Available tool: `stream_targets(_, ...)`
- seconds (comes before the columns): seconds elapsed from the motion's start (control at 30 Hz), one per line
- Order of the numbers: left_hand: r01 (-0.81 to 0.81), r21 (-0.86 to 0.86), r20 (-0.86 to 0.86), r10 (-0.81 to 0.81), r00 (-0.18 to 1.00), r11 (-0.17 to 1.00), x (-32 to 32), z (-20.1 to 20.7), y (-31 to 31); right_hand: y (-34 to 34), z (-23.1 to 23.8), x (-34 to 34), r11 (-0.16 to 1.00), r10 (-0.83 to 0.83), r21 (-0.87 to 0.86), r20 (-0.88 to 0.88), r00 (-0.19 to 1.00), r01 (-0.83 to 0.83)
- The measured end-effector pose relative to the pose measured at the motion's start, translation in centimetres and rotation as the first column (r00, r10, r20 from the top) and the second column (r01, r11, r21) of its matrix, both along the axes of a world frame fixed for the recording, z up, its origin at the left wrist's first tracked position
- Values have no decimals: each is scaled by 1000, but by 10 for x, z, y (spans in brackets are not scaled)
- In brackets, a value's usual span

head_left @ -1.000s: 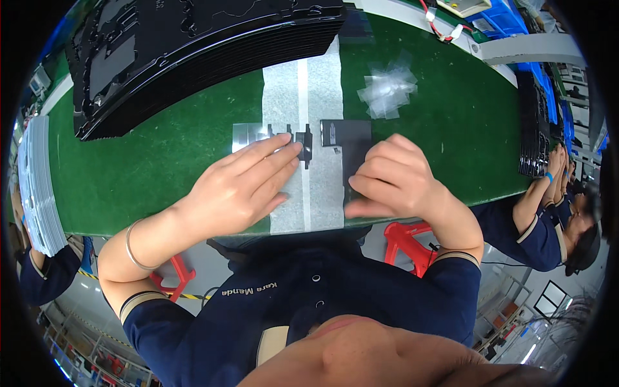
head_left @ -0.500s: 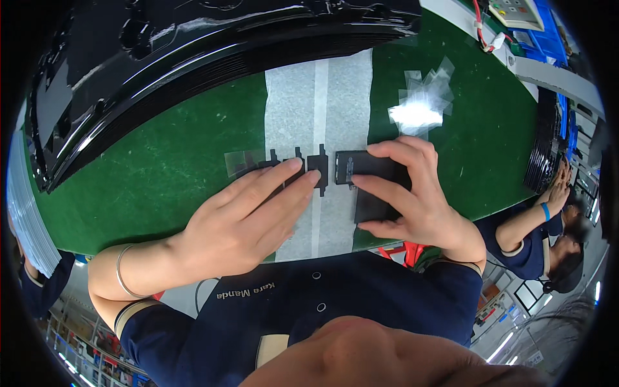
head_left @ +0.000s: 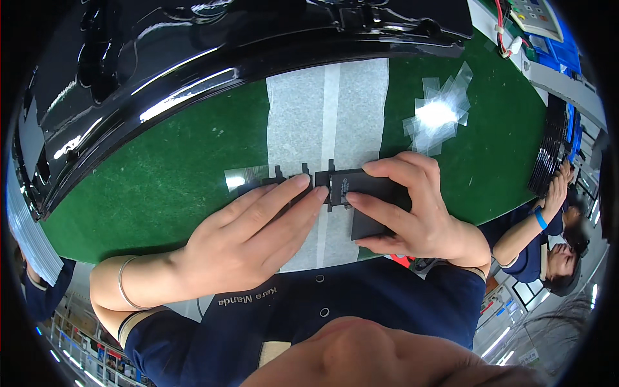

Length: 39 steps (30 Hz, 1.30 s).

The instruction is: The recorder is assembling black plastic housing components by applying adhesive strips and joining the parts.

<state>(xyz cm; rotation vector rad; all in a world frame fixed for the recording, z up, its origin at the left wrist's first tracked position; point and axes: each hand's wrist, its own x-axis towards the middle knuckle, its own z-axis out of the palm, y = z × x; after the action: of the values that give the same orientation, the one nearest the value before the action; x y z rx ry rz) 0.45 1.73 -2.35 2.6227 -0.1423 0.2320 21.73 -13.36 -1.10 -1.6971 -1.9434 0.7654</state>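
Observation:
My right hand (head_left: 419,206) grips a flat black rectangular block (head_left: 383,189) between thumb and fingers. Small pale print shows near the block's left end. That end meets or overlaps the rightmost of several thin black tabbed pieces (head_left: 322,182); whether it rests on top, I cannot tell. Stretched flat, the fingers of my left hand (head_left: 248,226) lie over the row of tabbed pieces, with the fingertips by the rightmost one. Much of the row is hidden under this hand. A clear film piece (head_left: 237,178) sticks out beyond the row's left end.
A pale cloth-like strip (head_left: 296,109) runs across the green tabletop (head_left: 193,138). A large glossy black panel (head_left: 213,51) spans the far left. Loose clear film sheets (head_left: 445,113) lie far right. Another person's arm (head_left: 529,229) is at the right edge, beside stacked black parts (head_left: 548,151).
My right hand has brought the block leftward, closing the gap to the rightmost tabbed piece. My left hand stays over the row. The whole view has shifted slightly.

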Motion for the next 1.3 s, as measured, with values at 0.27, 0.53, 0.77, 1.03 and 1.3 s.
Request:
stream_targets(0.27,-19,-9,10,19,1000,1000,-2,-1,-1,1,1,-1,1000,13,4,8,1000,-13)
stream_targets(0.53,-12,0,2,12,1000,1000,-1,-1,-2,0,0,1,1000,15,11,17,1000,-15)
stream_targets(0.77,-11,9,-4,11,1000,1000,1,0,-1,0,0,3,1000,9,7,17,1000,-9)
stream_targets(1.03,-14,-2,17,14,1000,1000,2,-1,-2,0,1,3,1000,18,9,36,999,-19)
stream_targets(1.3,-26,-17,21,27,999,1000,-3,-1,-1,1,0,-3,1000,13,15,39,999,-13)
